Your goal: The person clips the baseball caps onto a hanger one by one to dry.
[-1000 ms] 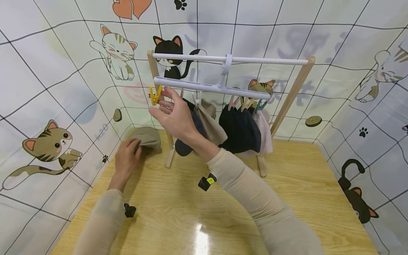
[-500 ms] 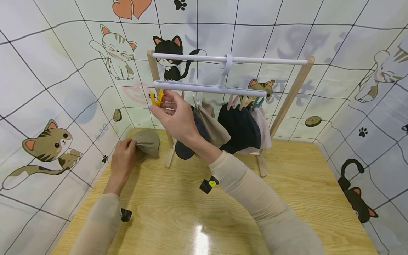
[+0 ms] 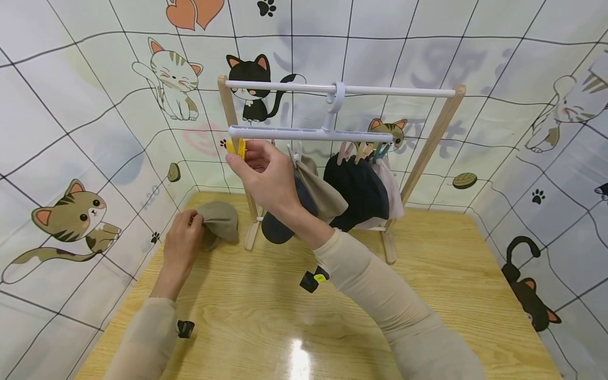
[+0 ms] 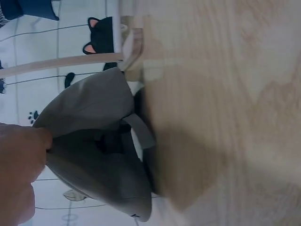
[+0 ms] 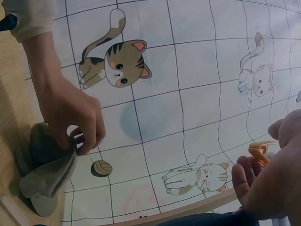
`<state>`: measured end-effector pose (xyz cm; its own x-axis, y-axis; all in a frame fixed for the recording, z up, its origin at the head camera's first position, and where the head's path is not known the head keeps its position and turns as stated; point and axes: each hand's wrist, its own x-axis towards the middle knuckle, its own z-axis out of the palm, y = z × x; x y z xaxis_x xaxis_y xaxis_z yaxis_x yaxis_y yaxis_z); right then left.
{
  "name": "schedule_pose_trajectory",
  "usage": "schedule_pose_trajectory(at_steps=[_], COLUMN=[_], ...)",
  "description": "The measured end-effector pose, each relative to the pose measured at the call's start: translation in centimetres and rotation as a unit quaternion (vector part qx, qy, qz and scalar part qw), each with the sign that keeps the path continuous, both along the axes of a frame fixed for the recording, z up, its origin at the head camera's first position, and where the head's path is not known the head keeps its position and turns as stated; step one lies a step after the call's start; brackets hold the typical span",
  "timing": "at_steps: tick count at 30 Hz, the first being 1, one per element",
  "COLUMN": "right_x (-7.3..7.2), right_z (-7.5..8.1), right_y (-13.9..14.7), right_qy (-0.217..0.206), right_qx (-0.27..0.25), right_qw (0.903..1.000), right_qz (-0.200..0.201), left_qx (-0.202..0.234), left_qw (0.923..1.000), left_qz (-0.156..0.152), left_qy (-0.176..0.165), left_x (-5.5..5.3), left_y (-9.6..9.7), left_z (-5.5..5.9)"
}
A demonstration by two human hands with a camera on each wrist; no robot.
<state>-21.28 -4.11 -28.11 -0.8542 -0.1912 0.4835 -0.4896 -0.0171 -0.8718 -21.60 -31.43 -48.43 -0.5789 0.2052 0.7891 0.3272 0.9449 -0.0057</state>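
Note:
My left hand pinches the edge of a grey-olive cap low at the table's left rear corner. In the left wrist view the cap hangs with its opening and back strap showing. My right hand is raised at the left end of a pale clip hanger. Its thumb and fingers squeeze a yellow clothespin just under the hanger's bar; the right wrist view shows the clothespin between thumb and fingers. Behind the right hand, a navy cap is partly hidden.
The hanger hooks over the white rod of a wooden-legged rack. Several other clothespins hold a beige cloth item, a dark navy one and a pale pink one. A cat-print cloth wall encloses the wooden table.
The yellow clothespin's arms have been squeezed closer together. The hanger's left end has dropped, leaving it more level. My left hand has moved slightly left and back, its fingertips now pinching the cap's edge.

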Motion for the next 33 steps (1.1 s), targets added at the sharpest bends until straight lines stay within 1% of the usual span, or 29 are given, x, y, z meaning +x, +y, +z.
schedule_pose_trajectory(at_steps=[3, 6, 11, 17, 23, 29, 33], right_x=[0.2, 0.2, 0.3, 0.4, 0.6, 0.7, 0.9], right_z=[0.2, 0.4, 0.6, 0.8, 1.0, 1.0, 1.0], right_y=[0.1, 0.2, 0.2, 0.3, 0.5, 0.9, 1.1], right_qy=[-0.003, -0.006, -0.007, -0.016, -0.019, -0.027, -0.029], right_qx=[0.002, 0.005, 0.013, 0.006, 0.003, 0.003, 0.008], right_qw=[0.9998, 0.9992, 0.9985, 0.9988, 0.9992, 0.9995, 0.9995], right_qz=[-0.020, -0.039, -0.052, -0.046, -0.034, -0.017, -0.009], left_qx=[0.004, 0.018, 0.052, 0.060, 0.052, 0.036, 0.026], left_qw=[0.9999, 0.9995, 0.9957, 0.9912, 0.9871, 0.9826, 0.9787], left_qz=[0.009, 0.006, -0.025, -0.063, -0.084, -0.124, -0.158], left_qy=[-0.004, -0.025, -0.072, -0.100, -0.126, -0.133, -0.129], left_x=[0.4, 1.0, 1.7, 2.2, 2.8, 3.0, 2.9], left_y=[0.3, 0.8, 1.8, 2.9, 3.9, 4.5, 4.7], left_z=[0.8, 1.9, 3.7, 5.8, 7.9, 9.3, 9.9])
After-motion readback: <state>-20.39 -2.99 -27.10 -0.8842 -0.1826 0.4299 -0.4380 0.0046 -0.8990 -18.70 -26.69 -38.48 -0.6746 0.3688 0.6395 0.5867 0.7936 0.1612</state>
